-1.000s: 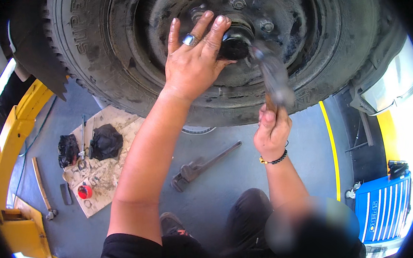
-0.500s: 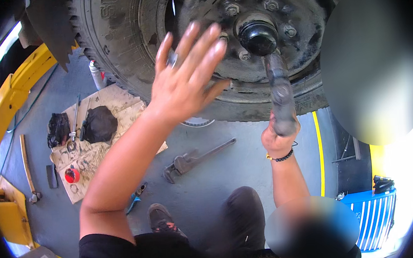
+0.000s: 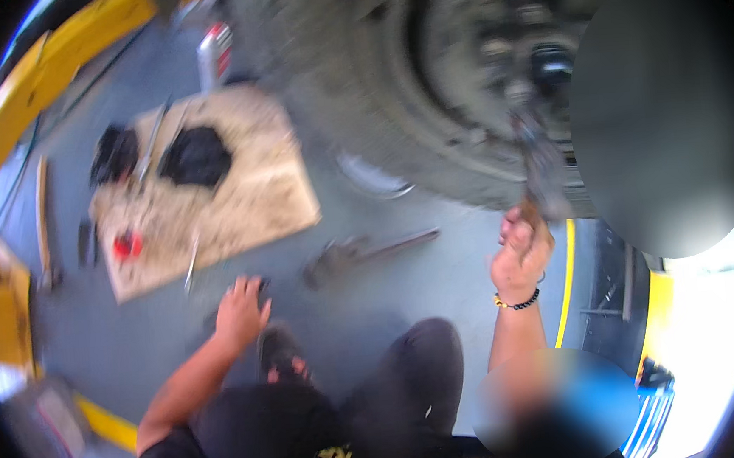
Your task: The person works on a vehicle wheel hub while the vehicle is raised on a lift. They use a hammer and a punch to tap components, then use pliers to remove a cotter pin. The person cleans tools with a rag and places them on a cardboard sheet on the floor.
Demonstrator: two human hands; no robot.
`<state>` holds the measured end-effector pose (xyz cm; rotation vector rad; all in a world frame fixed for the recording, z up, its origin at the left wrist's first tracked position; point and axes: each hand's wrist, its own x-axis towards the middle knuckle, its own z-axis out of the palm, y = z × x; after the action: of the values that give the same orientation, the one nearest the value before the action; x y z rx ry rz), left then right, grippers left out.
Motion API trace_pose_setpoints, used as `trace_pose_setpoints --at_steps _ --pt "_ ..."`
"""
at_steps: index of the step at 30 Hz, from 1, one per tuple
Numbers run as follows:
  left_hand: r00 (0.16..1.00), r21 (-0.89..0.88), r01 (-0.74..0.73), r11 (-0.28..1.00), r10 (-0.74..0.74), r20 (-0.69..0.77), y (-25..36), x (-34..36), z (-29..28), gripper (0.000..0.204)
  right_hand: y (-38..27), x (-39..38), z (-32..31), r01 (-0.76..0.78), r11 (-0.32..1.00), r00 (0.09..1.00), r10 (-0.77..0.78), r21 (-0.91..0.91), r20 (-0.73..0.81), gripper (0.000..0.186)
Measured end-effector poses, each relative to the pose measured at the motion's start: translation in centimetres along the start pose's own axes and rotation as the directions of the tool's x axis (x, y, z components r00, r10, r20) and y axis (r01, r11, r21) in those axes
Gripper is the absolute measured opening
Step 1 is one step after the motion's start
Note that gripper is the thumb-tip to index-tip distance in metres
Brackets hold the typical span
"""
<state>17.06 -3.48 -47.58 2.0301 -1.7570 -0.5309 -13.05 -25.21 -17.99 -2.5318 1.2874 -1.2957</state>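
My right hand (image 3: 518,257) grips the wooden handle of a blurred hammer (image 3: 541,166), raised below the black hub cap (image 3: 551,63) on the wheel (image 3: 355,51). My left hand (image 3: 241,314) is low, over the floor beside my foot, at a small dark object I cannot make out; motion blurs its fingers. A pipe wrench (image 3: 335,261) lies right of that hand. Cardboard (image 3: 271,193) holds two black crumpled things (image 3: 194,156), slim metal tools and a red container (image 3: 127,244).
A yellow metal frame (image 3: 32,69) arches at the left, near a wooden-handled hammer (image 3: 42,209) and a dark flat bar (image 3: 87,242). A spray can (image 3: 214,57) stands behind the cardboard. A blue slatted cabinet (image 3: 644,418) is at lower right, partly blurred out.
My left hand has left the hub and dropped to the floor. The view has swung left, showing more cardboard. My right hand still holds the hammer at the wheel.
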Motion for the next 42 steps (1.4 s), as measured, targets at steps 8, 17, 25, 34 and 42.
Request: trace_pose_setpoints --at_steps 8,17,25,34,42 --pt "0.971 -0.013 0.225 0.974 -0.225 -0.075 -4.0 -4.3 -0.2 0.049 -4.9 -18.6 5.3 -0.392 0.92 0.645 0.284 -0.012 0.71 0.049" --pt "0.96 0.456 0.248 0.855 -0.281 0.006 -14.1 3.6 -0.7 0.026 -7.1 -19.5 7.5 -0.158 0.985 0.546 0.029 0.069 0.837 0.034" --pt "0.945 -0.486 0.287 0.826 -0.328 0.0 -3.3 8.9 -9.1 0.023 -4.2 -15.7 3.2 -0.34 0.936 0.708 0.191 0.091 0.68 0.038" --pt "0.103 -0.002 -0.987 0.162 0.619 -0.779 26.1 22.6 -28.1 0.036 -0.3 -15.1 -2.5 -0.485 0.555 0.87 0.387 0.676 0.306 0.057" --pt "-0.134 0.287 -0.941 0.18 0.581 -0.803 33.5 28.2 -25.6 0.036 0.1 -10.0 -6.3 -0.079 0.936 0.997 0.078 0.344 0.016 0.045"
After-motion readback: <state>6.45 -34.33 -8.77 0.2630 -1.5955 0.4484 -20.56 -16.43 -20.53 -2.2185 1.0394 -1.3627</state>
